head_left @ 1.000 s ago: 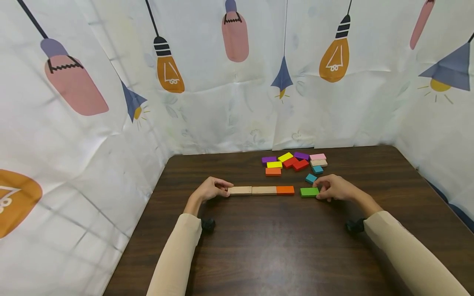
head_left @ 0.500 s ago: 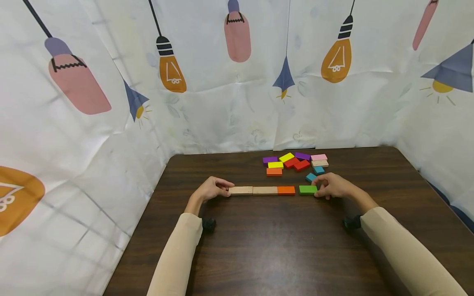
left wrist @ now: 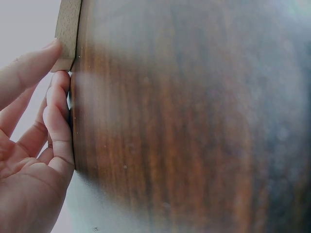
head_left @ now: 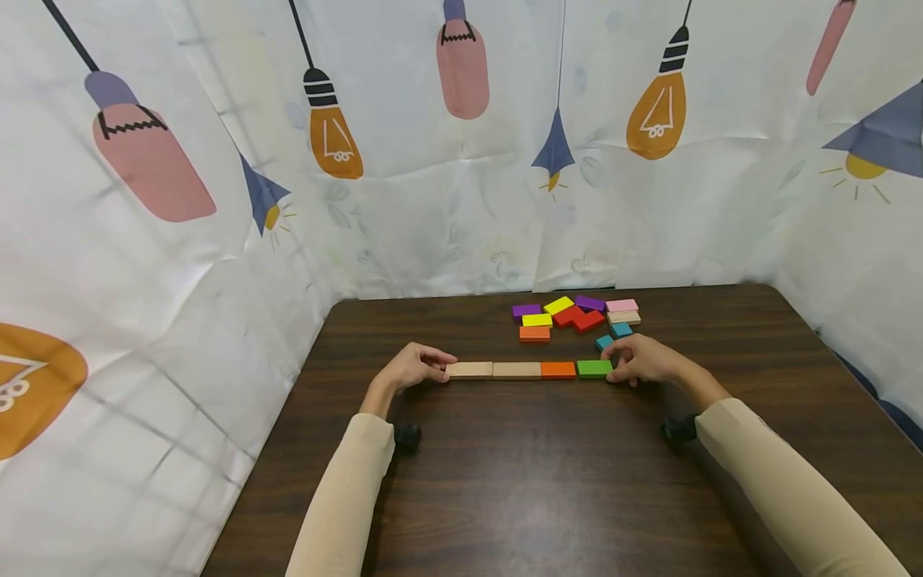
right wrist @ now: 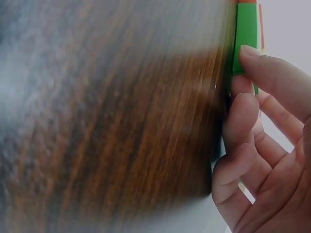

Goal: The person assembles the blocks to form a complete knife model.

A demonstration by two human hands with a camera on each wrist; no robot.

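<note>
A straight row of flat blocks lies across the table in the head view. From the left it runs natural wood block (head_left: pixel 469 370), second wood block (head_left: pixel 517 370), orange block (head_left: pixel 558 370), green block (head_left: pixel 594 369). My left hand (head_left: pixel 413 368) pinches the left end of the first wood block, the thumb on its near side in the left wrist view. At the other end my right hand (head_left: pixel 645 360) holds the green block between thumb and fingers. In the right wrist view the green block (right wrist: pixel 246 36) stands right at the orange one (right wrist: pixel 247 1).
Behind the row lies a loose group of purple, yellow, red (head_left: pixel 589 320), pink and wood blocks, with another orange block (head_left: pixel 534 334) in front. Two blue blocks (head_left: pixel 621 329) are near my right fingers, one partly hidden. A patterned cloth (head_left: pixel 461 224) hangs behind the table (head_left: pixel 519 481).
My right hand has slid the green block leftward, narrowing the gap to the orange block until they sit end to end. My left hand has stayed at the wood block.
</note>
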